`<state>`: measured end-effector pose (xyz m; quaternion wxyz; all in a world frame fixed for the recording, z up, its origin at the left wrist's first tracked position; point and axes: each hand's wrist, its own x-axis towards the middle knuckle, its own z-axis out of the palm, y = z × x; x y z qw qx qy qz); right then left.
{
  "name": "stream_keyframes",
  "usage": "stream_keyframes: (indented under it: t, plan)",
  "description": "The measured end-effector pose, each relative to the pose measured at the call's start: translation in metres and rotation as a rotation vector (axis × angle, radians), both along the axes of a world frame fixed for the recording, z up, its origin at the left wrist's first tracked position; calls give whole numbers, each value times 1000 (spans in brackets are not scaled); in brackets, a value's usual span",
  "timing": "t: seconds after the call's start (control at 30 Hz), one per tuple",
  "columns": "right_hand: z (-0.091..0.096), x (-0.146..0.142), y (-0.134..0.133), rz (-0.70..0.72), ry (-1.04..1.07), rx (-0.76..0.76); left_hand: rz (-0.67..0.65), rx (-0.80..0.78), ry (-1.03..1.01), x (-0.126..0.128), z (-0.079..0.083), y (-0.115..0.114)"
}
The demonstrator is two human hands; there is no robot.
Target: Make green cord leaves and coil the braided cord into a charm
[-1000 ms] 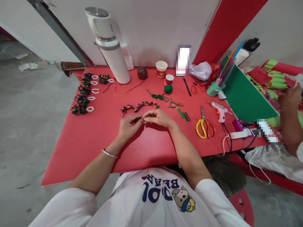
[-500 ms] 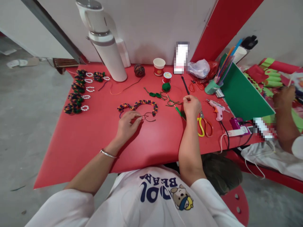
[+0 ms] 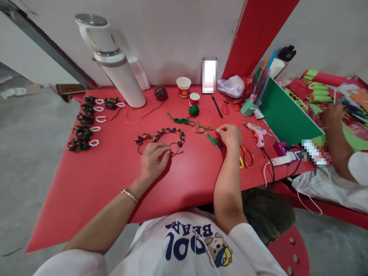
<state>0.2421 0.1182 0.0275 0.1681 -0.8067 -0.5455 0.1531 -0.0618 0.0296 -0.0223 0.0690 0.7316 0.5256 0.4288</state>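
My left hand [image 3: 155,158] is closed in a pinch at the dark yarn tail [image 3: 177,153] of a multicoloured crocheted strip [image 3: 169,131], which curves across the red table just beyond my fingers. My right hand [image 3: 230,136] is pinched, low over the table; anything between its fingertips is too small to make out. Beside it lie a green-handled crochet hook [image 3: 211,138] and dark green yarn strands [image 3: 203,129]. Scissors with yellow and orange handles [image 3: 248,158] are partly covered by my right forearm. A green yarn ball [image 3: 194,110] and a leafy green piece [image 3: 181,121] lie farther back.
Finished yarn pieces with white bead loops [image 3: 82,131] line the left side. A tall white flask [image 3: 123,78], yarn ball [image 3: 160,92], paper cup [image 3: 183,87], thread spool [image 3: 194,99] and phone [image 3: 209,76] stand behind. Rightward are a pink glue gun [image 3: 257,134] and another person's hand [image 3: 333,115].
The head view has shifted, so the table appears lower and farther left. My right hand has shifted slightly right across the table, covering more of the scissors. My left hand remains at the yarn tail.
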Motion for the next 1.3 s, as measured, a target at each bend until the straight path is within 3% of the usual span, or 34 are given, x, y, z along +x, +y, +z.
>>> stream_keyframes:
  t: [0.2, 0.3, 0.43, 0.67, 0.87, 1.07, 1.3]
  plan:
    - [-1, 5, -2, 40, 28, -32, -350, 17, 133, 25, -3, 4]
    - [-2, 15, -5, 69, 66, -72, -421, -24, 189, 35, -3, 12]
    - [1, 18, -9, 148, 116, -143, -416, -79, 239, 46, -3, 26]
    - [6, -8, -5, 256, -36, -232, -312, -87, 294, 46, -4, 38]
    - [2, -2, -2, 81, -56, -215, -178, -106, 245, 35, -5, 53]
    - [1, -8, 0, -45, -14, 73, -192, -103, 244, 36, -8, 56]
    - [-9, -39, 5, 360, 51, 158, -210, -102, 224, 36, -11, 56]
